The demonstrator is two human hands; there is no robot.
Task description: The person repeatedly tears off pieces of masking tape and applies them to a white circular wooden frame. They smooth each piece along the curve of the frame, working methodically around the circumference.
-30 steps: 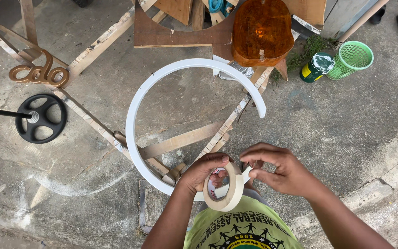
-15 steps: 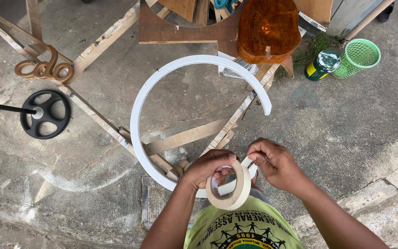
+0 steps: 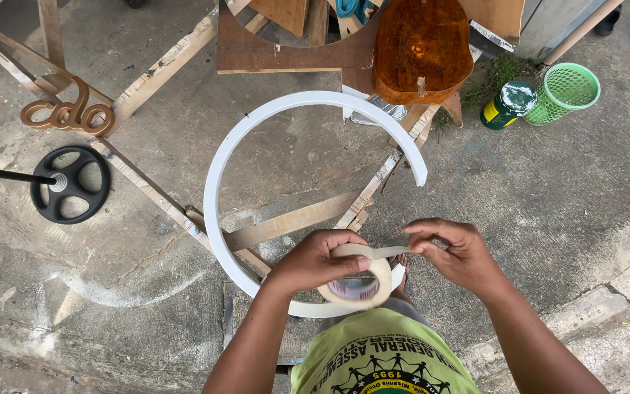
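I am watching my left hand (image 3: 315, 259) curling its fingers over the top of a roll of tape (image 3: 359, 284), thumb and fingertips closed on its rim so the roll is hanging below the knuckles. My right hand (image 3: 455, 252) is pinching the free end of the tape between thumb and forefinger, and a short strip (image 3: 388, 252) is stretching nearly level between the two hands. The roll is sitting just in front of my green shirt (image 3: 380, 357), over the near edge of a white ring (image 3: 257, 131) that is open on its right side. The ring is lying on crossed wooden slats (image 3: 286, 222) on the concrete floor (image 3: 563, 197). Beyond its far edge a brown board with a round cut-out (image 3: 286, 52) and a glossy orange-brown wooden slab (image 3: 421, 51) are lying. Toward the far right corner a dark can with a pale lid (image 3: 508, 103) is standing just beside a green mesh basket (image 3: 564, 91). Off to the left a black wheel on a rod (image 3: 69, 184) and curly wooden letters (image 3: 67, 115) are resting.
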